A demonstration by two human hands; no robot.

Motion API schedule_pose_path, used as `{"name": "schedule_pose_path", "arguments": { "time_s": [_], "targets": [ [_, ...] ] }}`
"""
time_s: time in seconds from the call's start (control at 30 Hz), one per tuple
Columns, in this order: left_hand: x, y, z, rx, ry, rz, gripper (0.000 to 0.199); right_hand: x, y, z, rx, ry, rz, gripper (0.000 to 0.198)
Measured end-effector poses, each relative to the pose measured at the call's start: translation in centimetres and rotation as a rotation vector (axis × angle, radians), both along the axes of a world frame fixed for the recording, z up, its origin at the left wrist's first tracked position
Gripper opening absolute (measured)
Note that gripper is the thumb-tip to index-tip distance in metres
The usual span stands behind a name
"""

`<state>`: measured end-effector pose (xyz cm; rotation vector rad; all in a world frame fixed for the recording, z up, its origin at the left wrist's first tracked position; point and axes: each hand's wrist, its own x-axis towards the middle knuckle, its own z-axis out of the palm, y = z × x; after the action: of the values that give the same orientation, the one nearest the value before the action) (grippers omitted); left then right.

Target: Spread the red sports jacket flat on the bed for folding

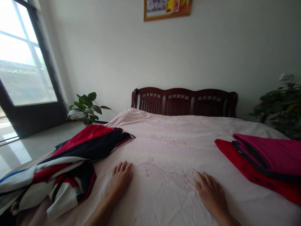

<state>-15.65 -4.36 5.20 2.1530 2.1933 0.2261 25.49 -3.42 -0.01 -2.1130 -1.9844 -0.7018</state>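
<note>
Both hands lie flat, palms down, on a pale pink embroidered bedsheet. My left hand rests near the front, fingers together, just right of a loose heap of red, black and white jackets. My right hand presses on the embroidered flower pattern, left of a folded stack of red and magenta garments. Neither hand holds anything.
A dark wooden headboard stands against the white wall at the far end of the bed. A potted plant sits on the floor at the left by a glass door. Another plant is at the right.
</note>
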Motion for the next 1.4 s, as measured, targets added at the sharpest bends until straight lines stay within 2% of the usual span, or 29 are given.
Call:
{"name": "schedule_pose_path", "arguments": {
  "time_s": [0.27, 0.6, 0.93, 1.03, 1.1, 1.17, 1.27, 1.33, 1.4],
  "targets": [
    [0.0, 0.0, 0.0, -0.002, 0.001, 0.009, 0.056, 0.3, 0.1, -0.4, 0.005, 0.007, 0.014, 0.045],
    [0.0, 0.1, -0.1, 0.021, -0.009, 0.006, 0.055, 1.8, 1.0, -2.0, -0.009, 0.029, 0.045, 0.049],
    [0.2, -0.2, 0.4, 0.030, -0.039, -0.006, 0.054, 1.0, 0.6, -1.4, 0.042, -0.003, 0.043, 0.046],
    [-0.1, -0.2, 0.3, 0.055, -0.121, -0.027, 0.052, 1.4, 0.6, -1.1, 0.016, 0.020, 0.096, 0.046],
    [-0.7, -0.1, 0.3, 0.125, -0.200, -0.027, 0.051, 1.4, 0.6, -1.0, 0.025, 0.039, 0.109, 0.043],
    [-2.2, 0.1, 0.7, 0.263, -0.241, 0.028, 0.050, 1.1, 0.4, -0.9, 0.048, 0.065, 0.109, 0.040],
    [-6.1, 0.1, 2.4, 0.457, -0.177, 0.244, 0.048, 0.6, 0.1, -0.5, 0.070, 0.110, 0.133, 0.038],
    [-9.9, -0.3, 3.9, 0.479, -0.085, 0.436, 0.050, 0.4, 0.0, 0.0, 0.068, 0.132, 0.150, 0.038],
    [-14.3, -1.1, 5.4, 0.414, 0.013, 0.608, 0.053, 0.5, 0.0, 0.4, 0.059, 0.140, 0.161, 0.036]
  ]
}}
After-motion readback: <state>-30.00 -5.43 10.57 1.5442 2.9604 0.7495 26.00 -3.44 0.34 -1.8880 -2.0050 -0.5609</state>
